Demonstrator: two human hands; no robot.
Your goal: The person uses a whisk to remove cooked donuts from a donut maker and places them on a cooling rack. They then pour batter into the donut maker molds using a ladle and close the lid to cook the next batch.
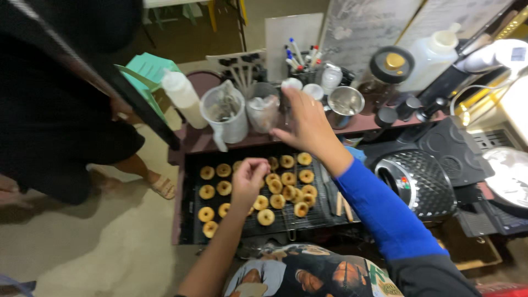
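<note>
Several small golden ring donuts (287, 178) lie on a black wire rack (322, 217) set in a dark tray. My left hand (248, 177) hovers over the middle of the rack with its fingers pinched together; whether it holds a donut cannot be told. My right hand (306, 124), in a blue sleeve, reaches up to the shelf with its fingers spread, touching a clear cup (262, 111) that holds utensils.
On the shelf stand a squeeze bottle (183, 98), a clear pitcher (226, 114), a metal cup (345, 104), a cup of pens (301, 63) and a lidded jar (389, 69). A black donut maker (421, 179) sits to the right. Another person in black (60, 99) stands at left.
</note>
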